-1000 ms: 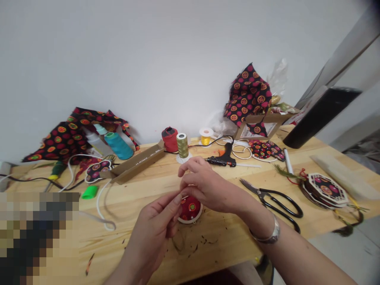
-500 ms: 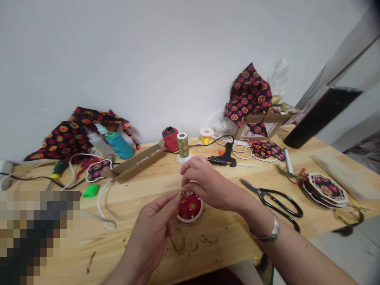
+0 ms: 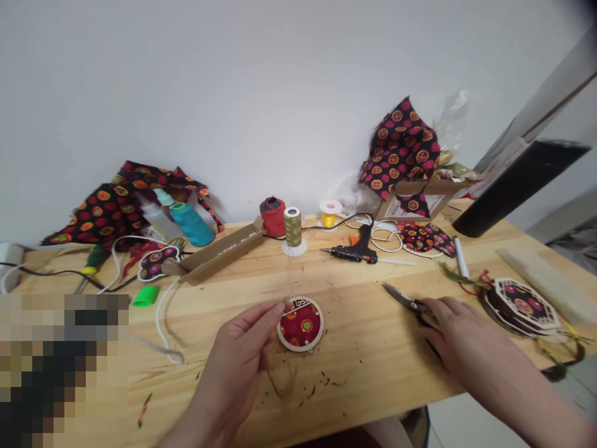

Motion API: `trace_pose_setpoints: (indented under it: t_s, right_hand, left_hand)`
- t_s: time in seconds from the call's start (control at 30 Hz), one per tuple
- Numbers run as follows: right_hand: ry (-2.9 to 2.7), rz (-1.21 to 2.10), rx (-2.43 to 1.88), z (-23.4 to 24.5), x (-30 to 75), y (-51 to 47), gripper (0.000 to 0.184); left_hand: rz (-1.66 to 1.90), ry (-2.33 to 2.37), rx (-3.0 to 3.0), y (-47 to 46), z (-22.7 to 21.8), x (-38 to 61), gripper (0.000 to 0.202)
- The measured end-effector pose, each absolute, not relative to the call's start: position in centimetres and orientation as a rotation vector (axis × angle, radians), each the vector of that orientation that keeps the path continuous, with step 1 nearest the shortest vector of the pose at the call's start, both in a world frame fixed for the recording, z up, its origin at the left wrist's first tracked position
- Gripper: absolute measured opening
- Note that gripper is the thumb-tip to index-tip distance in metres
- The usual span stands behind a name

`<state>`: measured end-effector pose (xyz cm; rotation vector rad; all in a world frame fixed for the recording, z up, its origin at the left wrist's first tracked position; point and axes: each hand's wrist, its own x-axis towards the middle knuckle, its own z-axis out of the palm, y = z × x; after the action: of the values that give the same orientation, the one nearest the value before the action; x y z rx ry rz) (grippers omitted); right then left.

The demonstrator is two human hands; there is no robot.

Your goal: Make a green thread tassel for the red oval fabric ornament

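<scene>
Pendant point(image 3: 301, 326) is sitting at left hand point(image 3: 245, 342), fingertips pinching olive thread point(image 3: 285, 301) | right hand point(image 3: 454, 333) is partly covering scissors point(image 3: 402, 298), grip unclear, seemingly for pickup | next move is probably needing secure hold

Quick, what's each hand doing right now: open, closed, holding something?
Left hand: closed, thumb and finger pinched at the edge of the round red ornament, apparently on thin thread.
Right hand: over the scissors, fingers bent; grip cannot be told.

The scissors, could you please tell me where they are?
In the head view, the scissors lie right of the red disc, under the right hand.
</scene>
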<state>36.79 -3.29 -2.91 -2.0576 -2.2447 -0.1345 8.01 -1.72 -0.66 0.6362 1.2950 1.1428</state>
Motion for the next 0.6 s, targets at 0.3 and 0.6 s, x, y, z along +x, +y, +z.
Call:
trace_pose_setpoints:
  t_s: [0.3,0.6]
  right_hand:
    - [-2.305,-0.092,-2.011,-4.5,38.0,-4.0,0.033]
    - [-2.221,-0.014,-2.098,-4.7,39.5,-4.8,0.029]
  left_hand:
    - [1.15,1.295,0.581,-1.9,-0.9,7.9,0.022]
    - [1.171,1.319,0.558,-1.7,-0.7,8.1,0.025]
